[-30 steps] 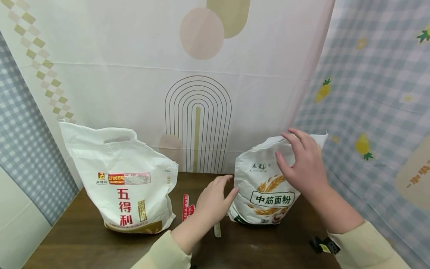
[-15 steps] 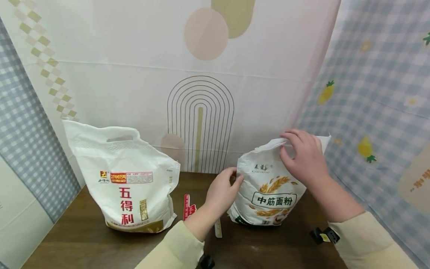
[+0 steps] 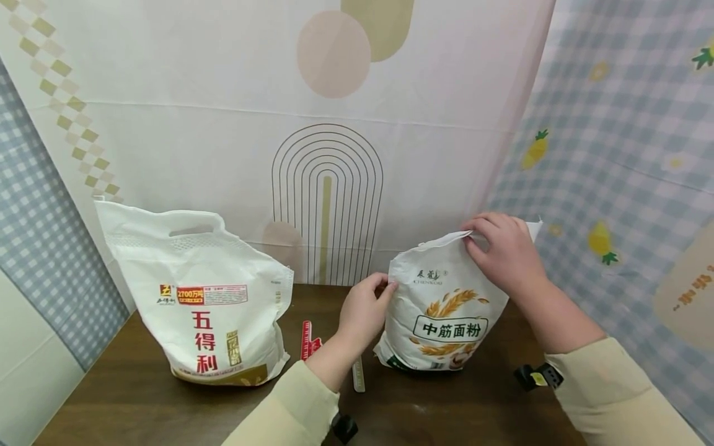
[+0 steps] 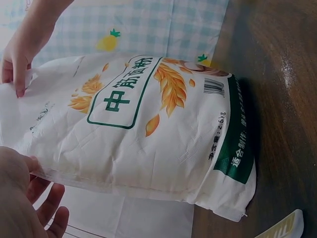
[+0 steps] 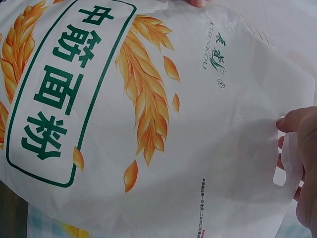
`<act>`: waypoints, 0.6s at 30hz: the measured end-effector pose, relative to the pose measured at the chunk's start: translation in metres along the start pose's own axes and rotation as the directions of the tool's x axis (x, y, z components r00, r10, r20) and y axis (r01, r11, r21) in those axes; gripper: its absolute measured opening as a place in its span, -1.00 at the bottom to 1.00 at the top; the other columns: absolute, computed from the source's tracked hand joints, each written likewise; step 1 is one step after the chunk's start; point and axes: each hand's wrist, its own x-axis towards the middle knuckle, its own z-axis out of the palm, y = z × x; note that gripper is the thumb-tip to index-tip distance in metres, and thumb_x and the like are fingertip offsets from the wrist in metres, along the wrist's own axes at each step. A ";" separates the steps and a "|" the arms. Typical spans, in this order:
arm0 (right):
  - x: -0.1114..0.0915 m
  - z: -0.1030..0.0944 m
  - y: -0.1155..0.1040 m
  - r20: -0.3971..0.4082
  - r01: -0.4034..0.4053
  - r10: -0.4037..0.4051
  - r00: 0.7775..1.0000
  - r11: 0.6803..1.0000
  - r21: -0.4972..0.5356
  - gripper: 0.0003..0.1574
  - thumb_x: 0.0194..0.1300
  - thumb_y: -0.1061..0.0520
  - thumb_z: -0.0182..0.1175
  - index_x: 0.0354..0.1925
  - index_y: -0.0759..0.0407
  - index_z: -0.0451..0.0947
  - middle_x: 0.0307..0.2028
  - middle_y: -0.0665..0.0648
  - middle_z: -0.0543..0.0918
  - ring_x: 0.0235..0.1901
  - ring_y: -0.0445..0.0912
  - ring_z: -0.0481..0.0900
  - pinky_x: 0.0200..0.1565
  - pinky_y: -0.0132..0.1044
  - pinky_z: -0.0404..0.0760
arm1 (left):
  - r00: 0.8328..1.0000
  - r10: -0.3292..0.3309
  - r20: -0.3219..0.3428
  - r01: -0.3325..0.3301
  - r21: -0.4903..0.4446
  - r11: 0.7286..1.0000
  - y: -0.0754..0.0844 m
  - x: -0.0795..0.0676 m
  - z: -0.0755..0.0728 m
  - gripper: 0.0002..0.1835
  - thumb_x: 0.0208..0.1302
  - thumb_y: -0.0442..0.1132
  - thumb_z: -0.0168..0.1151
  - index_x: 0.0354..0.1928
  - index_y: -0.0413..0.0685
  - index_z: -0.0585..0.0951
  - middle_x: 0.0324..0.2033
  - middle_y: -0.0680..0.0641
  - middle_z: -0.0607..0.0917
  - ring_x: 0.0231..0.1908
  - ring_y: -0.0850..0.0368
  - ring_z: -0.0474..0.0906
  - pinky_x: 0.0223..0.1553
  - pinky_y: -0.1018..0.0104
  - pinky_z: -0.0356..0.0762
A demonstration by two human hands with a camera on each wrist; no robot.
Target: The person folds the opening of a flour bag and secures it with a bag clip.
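A white flour bag (image 3: 440, 303) with green lettering and wheat ears stands upright on the right part of the table. My right hand (image 3: 504, 254) grips its top at the handle; in the right wrist view, some fingers of the right hand (image 5: 303, 153) pass through the handle slot. At the bag's left side seam, my left hand (image 3: 364, 313) pinches the upper edge. The left wrist view has the left thumb on the front of the bag (image 4: 163, 144), the other fingers partly behind the seam. The bag's base rests on the dark wooden table (image 3: 401, 415).
A second, larger white flour bag (image 3: 217, 297) with red lettering stands on the left. Between the bags lie a red strip with white marks (image 3: 306, 339) and a pale flat strip (image 3: 359, 376), both partly hidden by my left arm. Patterned cloth (image 3: 446, 155) hangs close behind.
My left hand has moved up and right onto the bag's left edge and pinches it. My right hand has closed its fingers round the handle at the top.
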 end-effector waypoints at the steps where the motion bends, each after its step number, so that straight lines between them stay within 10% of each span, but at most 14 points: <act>1: 0.000 0.000 0.000 0.002 0.001 -0.001 1.000 1.000 0.000 -0.86 0.18 0.29 0.33 -0.25 0.14 0.67 -0.19 0.17 0.69 -0.10 0.21 0.57 0.05 0.17 0.36 | 1.000 0.004 -0.001 -0.004 -0.003 1.000 0.000 0.000 0.000 -0.81 0.42 0.00 0.20 -0.15 0.11 0.69 -0.32 0.16 0.69 -0.29 0.26 0.58 -0.26 0.30 0.55; 18: -0.013 -0.006 0.017 -0.109 0.252 -0.246 0.963 0.966 0.053 -0.66 0.01 0.55 0.15 -0.39 0.24 0.72 -0.28 0.23 0.70 -0.24 0.21 0.57 -0.18 0.11 0.44 | 0.995 0.095 -0.034 -0.094 0.018 0.995 0.002 0.001 -0.005 -0.92 0.41 -0.09 0.23 -0.17 0.13 0.64 -0.35 0.18 0.68 -0.36 0.26 0.57 -0.35 0.31 0.53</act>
